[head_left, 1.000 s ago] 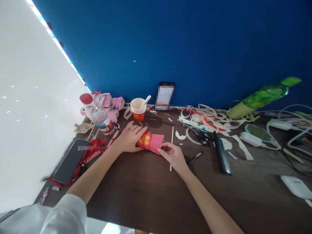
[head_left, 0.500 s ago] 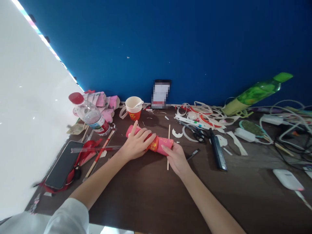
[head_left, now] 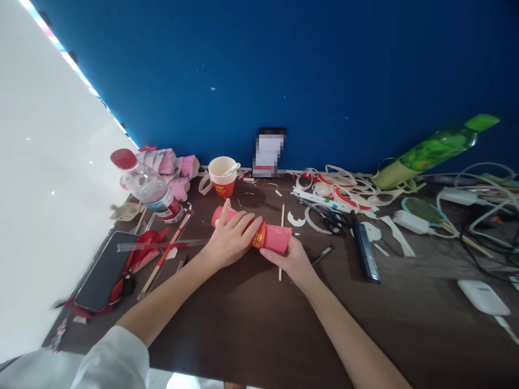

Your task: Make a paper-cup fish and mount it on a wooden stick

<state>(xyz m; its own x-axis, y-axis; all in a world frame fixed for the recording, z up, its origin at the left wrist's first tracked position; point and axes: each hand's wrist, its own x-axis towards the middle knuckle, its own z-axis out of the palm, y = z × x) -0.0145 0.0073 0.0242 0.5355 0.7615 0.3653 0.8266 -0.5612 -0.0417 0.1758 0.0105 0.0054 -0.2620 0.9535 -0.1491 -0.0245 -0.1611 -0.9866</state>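
A red and pink paper roll with gold markings point(head_left: 276, 237) is held above the dark table point(head_left: 243, 329), tilted down to the right. My left hand point(head_left: 233, 237) lies over its left and middle part, fingers wrapped across the top. Round the right end, from below, my right hand point(head_left: 294, 262) grips it, the thumb along its lower side. A thin wooden stick point(head_left: 283, 215) lies on the table, partly hidden by the roll. Beyond the roll stands a stack of paper cups point(head_left: 223, 178) with a white-handled object in it.
On the left are a water bottle point(head_left: 158, 197), a phone point(head_left: 106, 273) and a long brush point(head_left: 168, 254). Scissors point(head_left: 334, 220), a dark cutter point(head_left: 365, 251), paper scraps, a green bottle point(head_left: 430, 151) and cables lie rightward. A second phone point(head_left: 270, 154) leans on the blue wall.
My right thumb has moved left and lower along the roll, showing more of its right end. The view has shifted slightly. Both hands remain on the roll.
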